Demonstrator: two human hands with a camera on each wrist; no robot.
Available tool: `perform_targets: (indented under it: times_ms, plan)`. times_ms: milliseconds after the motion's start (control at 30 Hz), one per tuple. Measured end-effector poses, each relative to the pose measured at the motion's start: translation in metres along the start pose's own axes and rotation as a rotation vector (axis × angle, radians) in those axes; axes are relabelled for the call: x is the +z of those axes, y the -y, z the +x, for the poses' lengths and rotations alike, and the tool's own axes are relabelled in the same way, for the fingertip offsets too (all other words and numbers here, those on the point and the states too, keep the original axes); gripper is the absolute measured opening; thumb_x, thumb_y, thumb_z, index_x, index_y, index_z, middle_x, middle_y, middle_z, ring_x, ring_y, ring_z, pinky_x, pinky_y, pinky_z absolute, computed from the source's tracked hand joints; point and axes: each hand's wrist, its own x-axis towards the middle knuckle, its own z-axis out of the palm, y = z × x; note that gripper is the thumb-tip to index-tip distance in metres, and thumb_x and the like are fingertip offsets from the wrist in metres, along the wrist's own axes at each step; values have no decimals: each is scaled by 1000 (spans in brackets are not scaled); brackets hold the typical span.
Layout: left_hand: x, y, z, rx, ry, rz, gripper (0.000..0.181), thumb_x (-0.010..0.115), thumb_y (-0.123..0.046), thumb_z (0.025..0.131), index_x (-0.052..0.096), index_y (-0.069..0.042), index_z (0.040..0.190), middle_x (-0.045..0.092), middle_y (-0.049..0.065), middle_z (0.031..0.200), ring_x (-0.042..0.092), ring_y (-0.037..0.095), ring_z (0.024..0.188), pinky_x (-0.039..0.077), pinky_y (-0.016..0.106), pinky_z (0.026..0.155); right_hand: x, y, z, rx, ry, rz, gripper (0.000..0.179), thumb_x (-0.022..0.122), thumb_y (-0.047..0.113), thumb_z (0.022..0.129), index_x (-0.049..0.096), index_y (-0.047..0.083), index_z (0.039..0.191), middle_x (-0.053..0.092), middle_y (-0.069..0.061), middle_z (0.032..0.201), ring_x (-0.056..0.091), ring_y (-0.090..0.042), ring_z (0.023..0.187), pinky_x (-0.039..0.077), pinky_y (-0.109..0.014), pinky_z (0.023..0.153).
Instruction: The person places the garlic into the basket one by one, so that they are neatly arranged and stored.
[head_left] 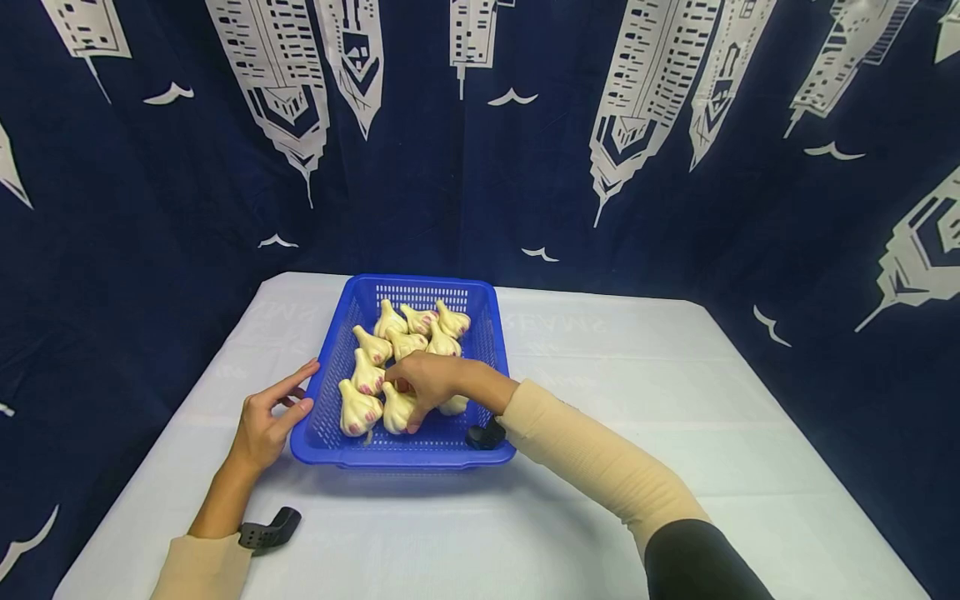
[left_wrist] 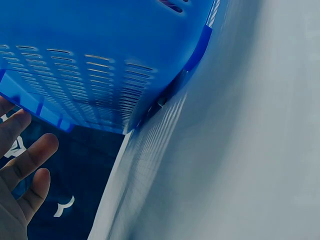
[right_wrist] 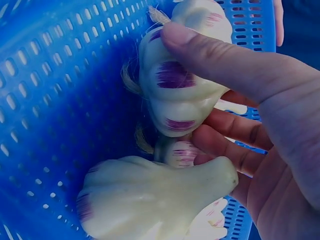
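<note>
A blue plastic basket [head_left: 397, 457] with slotted walls holds several pale garlic bulbs with purple-pink marks. My right hand [head_left: 433, 379] reaches into its front half and grips a garlic bulb [head_left: 397, 408] between thumb and fingers. In the right wrist view the thumb lies across this bulb [right_wrist: 172, 82], while a second garlic bulb [right_wrist: 145, 195] lies just below the hand. My left hand [head_left: 262, 421] is at the basket's left rim, thumb and fingers extended and fingertips against it. The left wrist view shows these relaxed fingers [left_wrist: 37, 152] beside the basket's outer wall [left_wrist: 100, 30].
The basket stands on a white-covered table [head_left: 600, 400]. Behind hangs a dark blue cloth [head_left: 450, 183] with white building prints. A black wrist strap [head_left: 270, 531] is on the left wrist, and a black device [head_left: 486, 435] at the right wrist overlaps the basket's front right corner.
</note>
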Motion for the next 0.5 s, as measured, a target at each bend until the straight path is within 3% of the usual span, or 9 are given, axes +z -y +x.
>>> perform_targets:
  times_ms: [267,500]
  plan:
    - [-1,-1,0,-6,4,7,44,61,5,80,66,4,124,63,22,126,59,3,80,45,15,68,-7,-1,-4,13,-20,33,72,90,34,69,60,5,129,66,0,96,58,-9,84,46,-19,74]
    - [0,4,-3,8,-12,4,45,61,9,78,64,9,123,63,25,124,59,2,81,44,15,68,-27,-9,-23,-7,-122,86,66,84,33,78,59,0,131,67,-14,111,66,-18,83,50,-24,76]
